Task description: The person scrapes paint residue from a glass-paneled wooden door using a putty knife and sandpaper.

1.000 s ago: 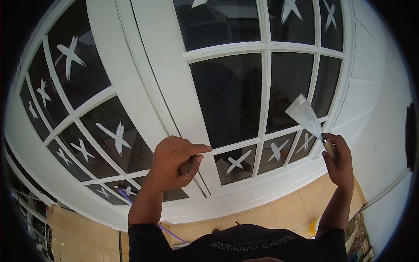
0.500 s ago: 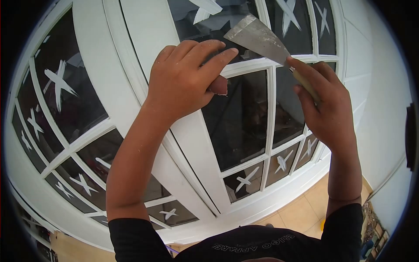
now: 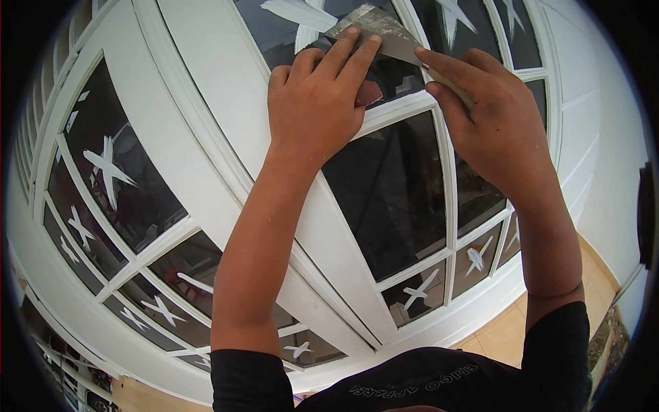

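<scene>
My right hand (image 3: pixel 491 120) grips a putty knife (image 3: pixel 391 41) by its pale handle, the index finger stretched along it toward the blade. The wide, stained metal blade lies over an upper glass pane, its edge at a white painted cross (image 3: pixel 302 19). My left hand (image 3: pixel 312 103) is on the door beside it, with two fingertips on or just over the blade. Under that hand's thumb side sticks out a reddish-brown piece (image 3: pixel 371 94) that looks like folded sandpaper; most of it is hidden.
White-framed double doors (image 3: pixel 206 89) fill the view, their dark panes carrying several white painted crosses, such as a cross (image 3: pixel 108 170) at left. One larger dark pane (image 3: pixel 391 196) below my hands has no cross. A white wall (image 3: pixel 604 137) stands at right, above tan floor tiles (image 3: pixel 504 340).
The putty knife has moved up and left in view, its blade now reaching the painted cross. My left fingertips have come to the blade. The whole view has shifted somewhat.
</scene>
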{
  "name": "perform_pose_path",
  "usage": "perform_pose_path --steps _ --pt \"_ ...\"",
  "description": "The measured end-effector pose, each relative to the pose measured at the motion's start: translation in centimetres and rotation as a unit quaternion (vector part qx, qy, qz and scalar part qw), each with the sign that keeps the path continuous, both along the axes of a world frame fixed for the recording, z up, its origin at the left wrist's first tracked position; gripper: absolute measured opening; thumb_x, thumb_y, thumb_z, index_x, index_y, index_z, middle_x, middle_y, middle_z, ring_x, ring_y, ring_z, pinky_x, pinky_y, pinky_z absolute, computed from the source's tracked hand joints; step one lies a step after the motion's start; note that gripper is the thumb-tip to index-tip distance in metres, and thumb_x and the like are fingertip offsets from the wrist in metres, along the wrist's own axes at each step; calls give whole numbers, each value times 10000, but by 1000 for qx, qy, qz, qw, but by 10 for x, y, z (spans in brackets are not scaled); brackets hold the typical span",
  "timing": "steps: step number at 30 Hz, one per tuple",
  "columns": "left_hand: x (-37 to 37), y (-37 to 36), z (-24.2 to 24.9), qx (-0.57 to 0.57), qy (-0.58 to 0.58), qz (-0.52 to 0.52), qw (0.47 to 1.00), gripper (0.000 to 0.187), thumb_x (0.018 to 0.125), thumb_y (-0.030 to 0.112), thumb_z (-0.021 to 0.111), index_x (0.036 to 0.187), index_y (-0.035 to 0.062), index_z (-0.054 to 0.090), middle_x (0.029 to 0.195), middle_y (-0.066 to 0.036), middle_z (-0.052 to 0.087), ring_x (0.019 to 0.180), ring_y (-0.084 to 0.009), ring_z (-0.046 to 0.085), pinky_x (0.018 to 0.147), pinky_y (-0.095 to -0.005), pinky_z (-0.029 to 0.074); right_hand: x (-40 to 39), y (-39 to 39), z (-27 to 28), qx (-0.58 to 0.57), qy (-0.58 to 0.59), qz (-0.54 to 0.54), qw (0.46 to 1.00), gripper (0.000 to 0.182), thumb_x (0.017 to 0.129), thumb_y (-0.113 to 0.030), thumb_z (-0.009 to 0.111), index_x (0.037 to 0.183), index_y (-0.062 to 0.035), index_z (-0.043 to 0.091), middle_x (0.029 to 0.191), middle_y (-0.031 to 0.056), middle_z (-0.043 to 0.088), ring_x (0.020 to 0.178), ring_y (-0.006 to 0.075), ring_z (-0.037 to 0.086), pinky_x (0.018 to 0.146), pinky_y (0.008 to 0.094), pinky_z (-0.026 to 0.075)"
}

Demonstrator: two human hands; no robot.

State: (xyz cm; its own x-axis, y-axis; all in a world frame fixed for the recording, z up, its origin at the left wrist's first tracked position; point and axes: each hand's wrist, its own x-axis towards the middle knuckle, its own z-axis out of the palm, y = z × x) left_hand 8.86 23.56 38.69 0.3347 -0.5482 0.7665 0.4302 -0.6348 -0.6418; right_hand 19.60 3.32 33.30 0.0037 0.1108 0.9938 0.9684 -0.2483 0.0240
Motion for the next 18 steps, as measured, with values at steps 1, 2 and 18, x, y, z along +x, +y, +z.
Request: perform_pose_path --steps 1,2,18 --pt "1 3 -1 21 -12 -12 1000 645 752 297 847 1370 295 664 1361 76 687 979 -169 668 795 -356 487 0 2 -2 0 5 22 1000 334 976 -117 685 1308 -110 719 857 123 612 704 287 601 658 403 481" --pt "1 7 -2 40 -25 -24 999 583 741 374 862 1297 294 708 1320 79 706 917 -150 666 757 -357 449 -3 4 -4 -3 5 23 1000 334 976 -117 685 1308 -110 719 857 123 612 704 287 601 658 403 481" --pt "-28 -7 -6 -55 12 -116 992 314 794 241 814 1093 152 773 1155 -56 778 777 -236 727 655 -392 446 -70 31 -18 7 110 5 994 298 993 -122 603 1256 -70 733 929 222 746 758 363 706 753 441 557"
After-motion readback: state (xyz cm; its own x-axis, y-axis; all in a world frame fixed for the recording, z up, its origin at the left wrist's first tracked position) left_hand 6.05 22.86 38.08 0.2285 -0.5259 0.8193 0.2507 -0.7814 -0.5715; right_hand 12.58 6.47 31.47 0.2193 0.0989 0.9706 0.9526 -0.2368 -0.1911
